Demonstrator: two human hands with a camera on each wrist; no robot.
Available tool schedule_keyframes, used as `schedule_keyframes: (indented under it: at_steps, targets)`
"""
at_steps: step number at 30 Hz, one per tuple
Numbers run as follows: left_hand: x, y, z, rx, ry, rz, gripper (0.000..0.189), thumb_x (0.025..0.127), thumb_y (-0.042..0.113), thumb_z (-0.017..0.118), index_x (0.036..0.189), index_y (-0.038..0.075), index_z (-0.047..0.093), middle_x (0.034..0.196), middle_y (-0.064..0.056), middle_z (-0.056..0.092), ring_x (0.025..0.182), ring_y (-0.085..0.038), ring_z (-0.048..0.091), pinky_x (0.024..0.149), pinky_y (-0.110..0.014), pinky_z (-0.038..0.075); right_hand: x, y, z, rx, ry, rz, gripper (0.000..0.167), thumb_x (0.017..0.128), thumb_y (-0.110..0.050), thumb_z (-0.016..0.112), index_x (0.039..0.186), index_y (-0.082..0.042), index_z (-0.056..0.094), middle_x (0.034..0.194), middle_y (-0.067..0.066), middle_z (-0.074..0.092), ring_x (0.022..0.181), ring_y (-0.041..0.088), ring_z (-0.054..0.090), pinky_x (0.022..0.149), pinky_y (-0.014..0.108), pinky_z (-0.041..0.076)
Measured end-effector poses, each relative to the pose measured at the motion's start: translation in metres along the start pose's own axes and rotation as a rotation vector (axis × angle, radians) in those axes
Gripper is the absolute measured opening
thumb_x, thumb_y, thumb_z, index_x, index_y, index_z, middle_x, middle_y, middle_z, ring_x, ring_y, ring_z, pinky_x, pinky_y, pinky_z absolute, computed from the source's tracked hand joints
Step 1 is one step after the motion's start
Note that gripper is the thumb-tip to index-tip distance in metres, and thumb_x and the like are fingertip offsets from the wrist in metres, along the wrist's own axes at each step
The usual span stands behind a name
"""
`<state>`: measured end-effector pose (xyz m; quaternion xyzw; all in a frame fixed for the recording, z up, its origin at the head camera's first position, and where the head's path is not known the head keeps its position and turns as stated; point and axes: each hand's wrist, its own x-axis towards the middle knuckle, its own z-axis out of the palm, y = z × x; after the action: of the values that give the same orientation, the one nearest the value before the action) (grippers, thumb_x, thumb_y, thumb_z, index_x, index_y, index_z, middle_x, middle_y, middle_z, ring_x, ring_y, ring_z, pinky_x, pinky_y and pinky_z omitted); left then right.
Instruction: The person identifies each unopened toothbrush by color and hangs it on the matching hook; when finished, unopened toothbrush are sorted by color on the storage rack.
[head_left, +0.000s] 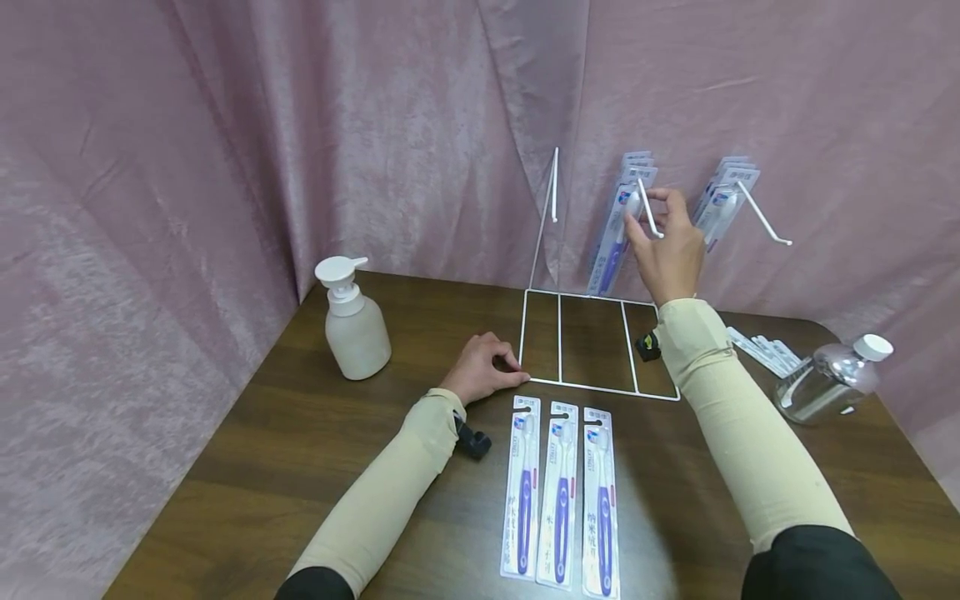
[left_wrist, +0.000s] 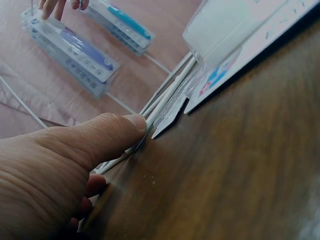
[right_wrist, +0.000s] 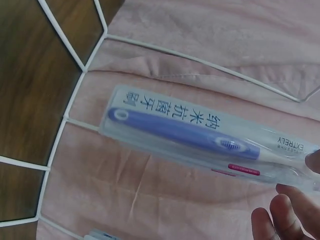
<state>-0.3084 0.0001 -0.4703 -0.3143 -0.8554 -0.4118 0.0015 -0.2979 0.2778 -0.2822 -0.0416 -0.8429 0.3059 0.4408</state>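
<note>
Remotely, I'm pinching toothbrush pack (head_left: pixel 617 237) at middle hook (head_left: pixel 646 207) with right grip (head_left: pixel 670 254); left grip (head_left: pixel 483 367) is clamping corner of rack (head_left: pixel 592 388). Probably I'm seating pack; next move is likely calling for release, then reaching toward three packs (head_left: pixel 562 500) lying on tabletop (head_left: pixel 300 467).

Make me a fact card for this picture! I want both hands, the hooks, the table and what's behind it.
Left hand: pinches the near-left corner of the rack
Right hand: holds a toothbrush pack at the middle hook
Left hook: bare
Right hook: hanging packs
Table: three packs side by side; pump bottle left; clear bottle right
Behind: pink curtain
</note>
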Motion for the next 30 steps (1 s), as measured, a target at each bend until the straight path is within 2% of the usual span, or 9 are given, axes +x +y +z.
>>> schedule_keyframes:
  at_steps: [6,9,11,13,16,20,24,27,30]
  targets:
    - [0.001,0.000,0.001,-0.005,0.003,0.000,0.021,0.084,0.034,0.092,0.078,0.025,0.074,0.095,0.004,0.059,0.095,-0.020,0.051,0.088,-0.037,0.044,0.000,0.001,-0.003,-0.016,-0.004,0.017,0.041,0.097,-0.025,0.078,0.133,-0.014,0.064,0.114,0.013,0.078,0.105,0.029,0.076,0.081,0.048,0.052]
    - [0.002,-0.002,0.001,-0.007,0.001,0.001,0.021,0.084,0.034,0.092,0.079,0.025,0.075,0.095,0.004,0.059,0.096,-0.020,0.051,0.088,-0.036,0.044,-0.005,0.000,-0.008,-0.004,-0.003,0.018,0.042,0.096,-0.022,0.078,0.133,-0.013,0.063,0.117,0.011,0.078,0.099,0.027,0.076,0.076,0.035,0.050]
    - [0.001,-0.003,-0.001,-0.003,0.004,-0.003,0.021,0.084,0.034,0.092,0.078,0.025,0.075,0.095,0.004,0.059,0.096,-0.020,0.051,0.088,-0.036,0.043,-0.012,-0.001,-0.013,-0.001,-0.008,0.010,0.040,0.095,-0.020,0.078,0.132,-0.010,0.063,0.118,0.010,0.078,0.091,0.026,0.072,0.073,0.026,0.044]
    - [0.001,-0.004,-0.003,-0.002,0.007,-0.007,0.021,0.083,0.034,0.093,0.078,0.025,0.075,0.095,0.004,0.059,0.096,-0.020,0.051,0.087,-0.036,0.043,-0.024,-0.001,-0.021,-0.002,-0.043,-0.001,0.035,0.095,-0.019,0.077,0.127,-0.008,0.066,0.115,0.009,0.079,0.084,0.026,0.068,0.070,0.022,0.039]
    - [0.000,-0.004,-0.006,-0.005,0.012,-0.007,0.020,0.083,0.032,0.093,0.078,0.024,0.075,0.094,0.003,0.060,0.095,-0.022,0.051,0.087,-0.038,0.043,-0.049,0.000,-0.039,-0.052,-0.192,-0.044,0.022,0.096,-0.018,0.075,0.115,-0.007,0.072,0.107,0.010,0.079,0.077,0.028,0.065,0.068,0.028,0.038]
    - [0.000,-0.003,-0.008,-0.007,0.011,-0.006,0.020,0.083,0.032,0.093,0.079,0.023,0.075,0.093,0.002,0.060,0.095,-0.021,0.052,0.088,-0.037,0.043,-0.090,0.009,-0.063,-0.139,-0.531,-0.100,0.007,0.097,-0.021,0.076,0.100,-0.015,0.075,0.095,0.004,0.079,0.077,0.024,0.068,0.069,0.040,0.046]
    - [0.002,-0.005,-0.008,-0.008,0.016,-0.023,0.020,0.083,0.033,0.093,0.078,0.025,0.075,0.092,0.004,0.060,0.092,-0.018,0.051,0.085,-0.035,0.042,-0.129,0.019,-0.076,-0.173,-0.815,-0.108,0.006,0.095,-0.026,0.079,0.094,-0.022,0.075,0.091,-0.005,0.078,0.083,0.020,0.072,0.073,0.047,0.052]
    - [0.002,-0.005,-0.008,-0.016,0.014,-0.013,0.020,0.083,0.034,0.093,0.078,0.025,0.076,0.091,0.005,0.061,0.090,-0.017,0.051,0.083,-0.034,0.042,-0.153,0.023,-0.081,-0.189,-0.924,-0.081,0.008,0.094,-0.029,0.080,0.097,-0.022,0.076,0.095,-0.005,0.077,0.088,0.021,0.073,0.076,0.049,0.054]
    - [0.002,-0.007,-0.006,-0.016,0.009,0.002,0.020,0.083,0.034,0.092,0.078,0.025,0.076,0.091,0.004,0.062,0.089,-0.017,0.052,0.083,-0.034,0.042,-0.172,0.023,-0.084,-0.216,-0.958,-0.068,0.015,0.092,-0.033,0.082,0.101,-0.022,0.078,0.098,-0.005,0.078,0.093,0.021,0.074,0.078,0.051,0.054]
